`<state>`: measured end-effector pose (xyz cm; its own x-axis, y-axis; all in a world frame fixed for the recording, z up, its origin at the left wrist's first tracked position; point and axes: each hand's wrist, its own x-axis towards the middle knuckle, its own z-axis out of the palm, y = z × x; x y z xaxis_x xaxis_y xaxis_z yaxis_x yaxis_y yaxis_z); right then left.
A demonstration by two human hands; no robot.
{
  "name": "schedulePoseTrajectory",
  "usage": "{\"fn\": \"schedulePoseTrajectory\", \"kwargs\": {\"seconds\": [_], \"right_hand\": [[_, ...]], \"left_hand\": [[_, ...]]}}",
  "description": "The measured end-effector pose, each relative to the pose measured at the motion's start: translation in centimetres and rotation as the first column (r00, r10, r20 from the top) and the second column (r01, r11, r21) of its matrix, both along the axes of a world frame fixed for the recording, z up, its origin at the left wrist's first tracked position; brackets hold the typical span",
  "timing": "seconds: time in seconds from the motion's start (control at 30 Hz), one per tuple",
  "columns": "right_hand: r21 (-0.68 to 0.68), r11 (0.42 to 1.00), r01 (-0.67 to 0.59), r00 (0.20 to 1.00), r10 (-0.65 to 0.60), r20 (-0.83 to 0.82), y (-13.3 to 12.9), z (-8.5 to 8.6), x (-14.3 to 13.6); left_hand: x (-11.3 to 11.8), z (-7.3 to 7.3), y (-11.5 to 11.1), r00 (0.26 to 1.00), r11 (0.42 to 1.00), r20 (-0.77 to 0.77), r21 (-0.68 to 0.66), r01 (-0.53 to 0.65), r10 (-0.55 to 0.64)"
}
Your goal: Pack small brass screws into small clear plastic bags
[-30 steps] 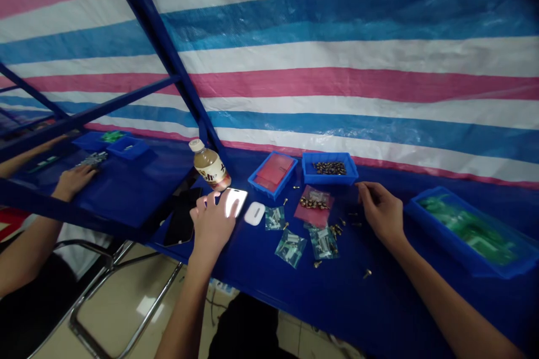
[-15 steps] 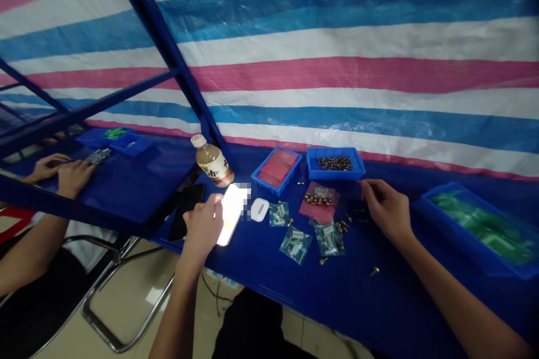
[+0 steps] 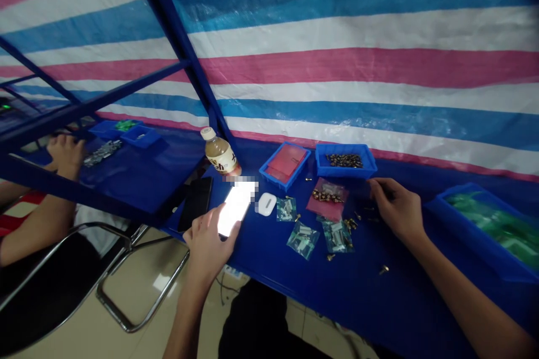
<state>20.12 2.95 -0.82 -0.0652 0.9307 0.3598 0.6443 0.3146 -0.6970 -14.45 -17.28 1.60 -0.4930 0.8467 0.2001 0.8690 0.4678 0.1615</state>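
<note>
My left hand (image 3: 213, 235) grips the lower end of a phone (image 3: 236, 207) with a bright white screen, thumb on one side and fingers on the other. My right hand (image 3: 398, 207) rests on the blue table, fingers curled; whatever they hold, if anything, is hidden. Just behind it stands a blue bin of small metal parts (image 3: 345, 161). Between my hands lie a white earphone case (image 3: 267, 204), a red bag with brass parts (image 3: 327, 199), small clear bags of fittings (image 3: 302, 240) and several loose brass pieces (image 3: 350, 224).
A bottle (image 3: 221, 152) stands behind the phone, with a dark phone (image 3: 196, 202) at the left. A blue bin holds red bags (image 3: 286, 166); another holds green bags (image 3: 492, 224). Across the frame bar (image 3: 155, 78), another person's hands (image 3: 67, 154) are near metal parts.
My left hand has shifted from the phone's screen side to grip around its lower end. The view has moved slightly left. The other person's hands have moved away from the metal parts.
</note>
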Motion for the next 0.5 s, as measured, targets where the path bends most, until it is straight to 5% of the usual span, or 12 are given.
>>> {"fn": "schedulePoseTrajectory", "kwargs": {"seconds": [0.5], "right_hand": [[-0.003,1.000,-0.019,1.000,0.019,0.015,0.0,-0.1,-0.1]], "left_hand": [[1.6,-1.1,0.0,0.994,0.994,0.030,0.045,-0.103,0.102]]}}
